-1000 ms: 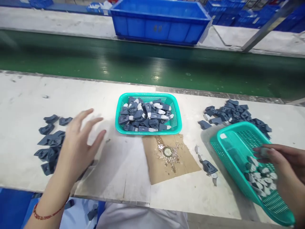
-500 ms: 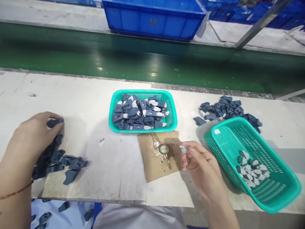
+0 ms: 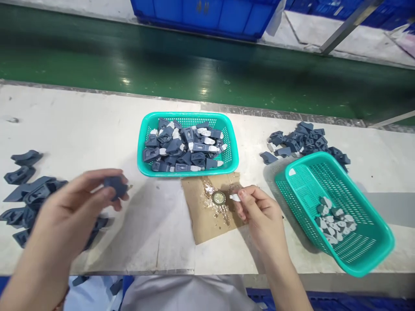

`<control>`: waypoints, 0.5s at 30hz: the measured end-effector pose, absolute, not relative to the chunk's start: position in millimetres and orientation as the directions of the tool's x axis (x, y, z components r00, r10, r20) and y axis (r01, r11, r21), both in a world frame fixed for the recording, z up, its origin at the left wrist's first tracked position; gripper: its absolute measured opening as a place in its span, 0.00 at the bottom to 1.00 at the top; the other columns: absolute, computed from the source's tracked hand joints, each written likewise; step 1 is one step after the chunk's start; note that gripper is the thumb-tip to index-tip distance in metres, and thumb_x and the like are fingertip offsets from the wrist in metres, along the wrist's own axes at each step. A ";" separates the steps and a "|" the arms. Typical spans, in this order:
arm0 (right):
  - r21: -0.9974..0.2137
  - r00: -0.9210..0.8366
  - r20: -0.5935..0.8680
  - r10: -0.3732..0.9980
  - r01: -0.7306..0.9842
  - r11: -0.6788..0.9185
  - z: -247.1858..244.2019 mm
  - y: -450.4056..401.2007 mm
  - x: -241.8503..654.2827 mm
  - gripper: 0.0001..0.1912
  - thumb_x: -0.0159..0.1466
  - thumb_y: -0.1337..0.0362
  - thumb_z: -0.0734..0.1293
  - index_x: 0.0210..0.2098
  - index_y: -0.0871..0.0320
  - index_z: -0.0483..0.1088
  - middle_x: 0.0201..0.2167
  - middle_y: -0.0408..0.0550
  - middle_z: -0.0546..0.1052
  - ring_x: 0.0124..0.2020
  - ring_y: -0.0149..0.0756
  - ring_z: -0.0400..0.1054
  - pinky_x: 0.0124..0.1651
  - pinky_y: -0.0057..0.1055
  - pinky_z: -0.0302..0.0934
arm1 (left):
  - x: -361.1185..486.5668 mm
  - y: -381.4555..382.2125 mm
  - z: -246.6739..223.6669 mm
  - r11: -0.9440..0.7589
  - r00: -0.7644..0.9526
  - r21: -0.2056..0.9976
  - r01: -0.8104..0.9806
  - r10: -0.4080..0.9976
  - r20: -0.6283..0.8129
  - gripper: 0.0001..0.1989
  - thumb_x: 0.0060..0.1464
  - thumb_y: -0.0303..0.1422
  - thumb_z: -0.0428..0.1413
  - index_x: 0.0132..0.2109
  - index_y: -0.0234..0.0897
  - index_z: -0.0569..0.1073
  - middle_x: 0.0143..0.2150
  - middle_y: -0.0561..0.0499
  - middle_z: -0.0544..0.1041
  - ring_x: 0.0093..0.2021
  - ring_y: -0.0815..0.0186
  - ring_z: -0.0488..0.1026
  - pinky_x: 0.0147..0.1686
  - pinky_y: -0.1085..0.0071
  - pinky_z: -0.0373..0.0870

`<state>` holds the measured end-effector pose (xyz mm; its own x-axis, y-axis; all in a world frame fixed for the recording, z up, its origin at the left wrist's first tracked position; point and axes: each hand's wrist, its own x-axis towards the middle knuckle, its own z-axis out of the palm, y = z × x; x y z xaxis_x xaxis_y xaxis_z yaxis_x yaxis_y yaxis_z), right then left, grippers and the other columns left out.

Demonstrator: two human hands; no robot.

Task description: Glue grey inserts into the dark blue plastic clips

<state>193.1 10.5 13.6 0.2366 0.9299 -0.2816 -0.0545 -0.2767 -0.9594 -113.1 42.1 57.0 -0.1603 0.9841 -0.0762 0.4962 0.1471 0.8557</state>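
Between thumb and fingers, my left hand grips a dark blue-grey plastic part above the left side of the table. A pile of similar dark parts lies beneath and beside that hand. My right hand pinches a small white piece by one end. It hovers at the right edge of a brown cardboard sheet. On the cardboard sits a small round cap with shiny liquid in it and splashed around it. The two held pieces are apart.
A green basket of dark parts with white tips stands behind the cardboard. At right, another green basket holds several small white-grey pieces. More dark parts are heaped behind it. Beyond the table lie a green strip and a blue crate.
My left hand has lifted a dark part from the left pile and moved right with it. My right hand has shifted slightly left, still pinching the white piece. The camera view has tilted down a little.
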 end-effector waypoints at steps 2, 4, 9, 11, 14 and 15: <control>-0.964 0.255 -0.203 0.945 0.118 -0.239 11.4 8.5 194.6 0.16 0.67 0.52 0.70 0.31 0.57 0.71 0.18 0.39 0.69 0.20 0.28 0.58 0.24 0.26 0.53 | -90.7 30.4 49.9 0.216 -0.062 0.933 0.288 0.976 -0.207 0.08 0.59 0.36 0.64 0.47 0.44 0.79 0.39 0.52 0.83 0.33 0.66 0.79 0.32 0.72 0.79; -0.932 0.263 -0.120 0.957 0.303 -0.200 10.2 6.1 195.8 0.14 0.68 0.53 0.69 0.33 0.56 0.72 0.20 0.39 0.70 0.22 0.30 0.61 0.26 0.27 0.55 | -71.2 21.1 38.9 0.262 0.088 0.952 0.156 0.957 -0.278 0.13 0.57 0.34 0.66 0.50 0.44 0.79 0.41 0.50 0.85 0.41 0.63 0.82 0.39 0.72 0.81; -0.784 0.093 0.019 0.995 0.620 -0.043 12.3 5.0 196.6 0.11 0.71 0.59 0.65 0.32 0.55 0.70 0.22 0.39 0.74 0.21 0.30 0.65 0.29 0.27 0.60 | -32.1 10.0 20.4 0.359 0.258 0.929 0.090 0.892 -0.370 0.11 0.59 0.32 0.63 0.49 0.41 0.78 0.50 0.47 0.84 0.50 0.60 0.82 0.48 0.68 0.82; -0.733 0.041 0.066 0.997 0.679 0.020 12.8 6.7 196.6 0.10 0.72 0.61 0.65 0.33 0.55 0.70 0.24 0.40 0.76 0.21 0.30 0.66 0.28 0.27 0.60 | -22.5 8.7 19.5 0.362 0.260 0.928 0.084 0.891 -0.371 0.10 0.59 0.32 0.62 0.48 0.40 0.78 0.52 0.45 0.83 0.50 0.59 0.82 0.47 0.67 0.82; -0.676 -0.006 0.108 0.994 0.733 0.078 11.5 9.4 196.6 0.09 0.72 0.62 0.65 0.35 0.55 0.70 0.27 0.42 0.79 0.21 0.31 0.67 0.28 0.27 0.60 | -15.6 7.9 19.8 0.301 0.268 0.950 0.083 0.912 -0.312 0.10 0.59 0.32 0.62 0.48 0.38 0.79 0.53 0.44 0.83 0.53 0.59 0.81 0.50 0.67 0.81; -0.659 -0.025 0.112 0.993 0.746 0.093 11.0 10.0 196.6 0.09 0.72 0.62 0.64 0.34 0.55 0.70 0.27 0.43 0.79 0.21 0.31 0.67 0.28 0.27 0.60 | -14.7 7.7 19.6 0.259 0.273 0.962 0.090 0.922 -0.274 0.10 0.60 0.31 0.61 0.48 0.38 0.79 0.53 0.44 0.82 0.55 0.59 0.80 0.50 0.67 0.81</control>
